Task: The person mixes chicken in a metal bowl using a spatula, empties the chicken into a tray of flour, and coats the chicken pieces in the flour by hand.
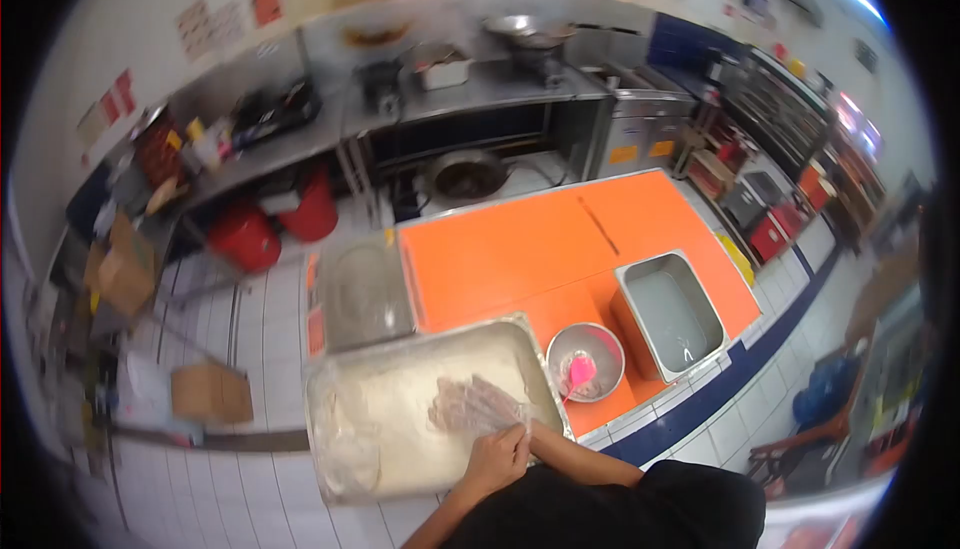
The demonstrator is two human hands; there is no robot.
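Observation:
My right hand (475, 404) wears a clear plastic glove and is stretched over a large metal tray (530, 349), its fingers extended and holding nothing. With fingers closed, my bare left hand (497, 461) pinches the cuff of the plastic glove (522, 417) at my right wrist. White powder that looks like flour (400, 379) covers the tray's bottom. A crumpled piece of clear plastic (352, 449) lies at the tray's left side. To the right of the tray stands a metal bowl (612, 349) with a pink-headed utensil (580, 371) in it.
A deep metal pan (620, 294) of cloudy liquid stands on the orange tabletop (500, 249). A lidded metal container (365, 284) sits behind the tray. Red buckets (245, 239) and a cardboard box (210, 394) are at left. A steel counter (480, 94) runs along the back.

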